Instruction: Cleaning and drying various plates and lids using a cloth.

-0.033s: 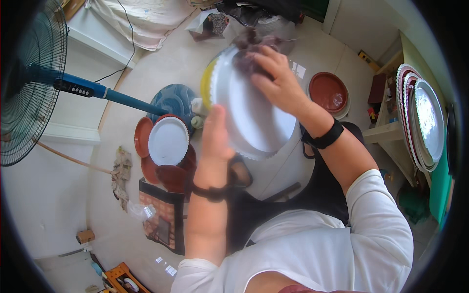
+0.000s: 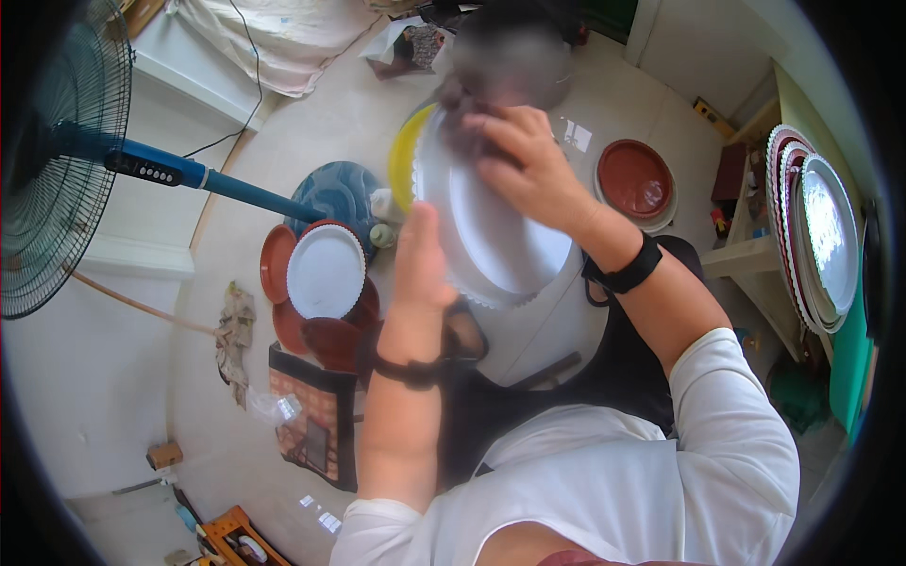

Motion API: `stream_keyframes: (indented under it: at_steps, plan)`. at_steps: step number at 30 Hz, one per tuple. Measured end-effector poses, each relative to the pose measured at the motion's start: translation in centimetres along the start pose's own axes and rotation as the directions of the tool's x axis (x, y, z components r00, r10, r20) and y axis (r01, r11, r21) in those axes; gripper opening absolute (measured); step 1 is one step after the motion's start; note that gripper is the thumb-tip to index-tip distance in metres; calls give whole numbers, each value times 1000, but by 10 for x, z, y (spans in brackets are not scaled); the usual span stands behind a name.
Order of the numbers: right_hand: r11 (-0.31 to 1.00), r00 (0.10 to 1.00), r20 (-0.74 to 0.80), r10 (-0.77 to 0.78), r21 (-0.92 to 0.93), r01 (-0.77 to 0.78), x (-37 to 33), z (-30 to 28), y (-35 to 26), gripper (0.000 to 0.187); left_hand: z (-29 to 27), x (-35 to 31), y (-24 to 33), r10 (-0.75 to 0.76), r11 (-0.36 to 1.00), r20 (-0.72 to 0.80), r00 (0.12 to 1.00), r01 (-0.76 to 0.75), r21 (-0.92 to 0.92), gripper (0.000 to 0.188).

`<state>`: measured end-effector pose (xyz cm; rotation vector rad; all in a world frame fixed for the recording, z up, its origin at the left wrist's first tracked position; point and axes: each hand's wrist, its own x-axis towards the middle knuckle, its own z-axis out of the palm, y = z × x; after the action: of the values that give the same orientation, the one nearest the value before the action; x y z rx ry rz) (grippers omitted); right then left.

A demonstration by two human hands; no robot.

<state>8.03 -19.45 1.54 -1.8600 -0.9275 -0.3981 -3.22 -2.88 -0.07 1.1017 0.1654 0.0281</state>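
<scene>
A large white round dish with a scalloped rim (image 2: 505, 250) is held tilted in front of me. My left hand (image 2: 420, 264) grips its left edge; the thumb lies at the rim and the other fingers are hidden. On the dish's upper part, my right hand (image 2: 533, 174) presses a dark purplish-grey cloth (image 2: 462, 137), its fingers bent over the cloth. Part of a yellow round thing (image 2: 403, 156) shows behind the dish's left side. Above the cloth is a dark blurred shape (image 2: 514, 57), which I cannot make out.
A fan (image 2: 255, 198) stands at left. Near its base are a smaller white scalloped dish (image 2: 326, 274) and several reddish-brown dishes (image 2: 276, 264). Another reddish-brown dish (image 2: 634, 177) lies at right. Scalloped dishes (image 2: 829, 236) lean by a wooden shelf (image 2: 746, 255).
My right hand and the cloth have shifted slightly left and down across the dish. More of the yellow thing shows. A dark blurred shape now appears above the cloth.
</scene>
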Motion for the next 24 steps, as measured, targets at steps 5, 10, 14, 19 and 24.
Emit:
stream_keyframes:
  at_steps: [5, 10, 14, 19, 24]
  plan:
    - [941, 912, 232, -339, 62, 333, -41, 11, -42, 37, -1, 6, 11, 3, 839, 222, 975, 118, -531, 85]
    - [938, 904, 306, -299, -82, 338, -63, 18, -47, 36, 27, -9, 33, -113, 958, -85, 990, 86, -273, 83]
    - [908, 917, 172, -359, -163, 386, -40, 14, -46, 36, 26, -2, 22, 207, 978, 66, 976, -209, 19, 82]
    - [966, 988, -117, -101, -248, 69, 0, -8, -26, 30, 12, -11, 14, 259, 777, 220, 941, -338, 532, 62]
    - [587, 677, 48, 734, 457, -668, 14, -38, 37, 26, 7, -26, 22, 82, 862, 218, 972, -179, 474, 52]
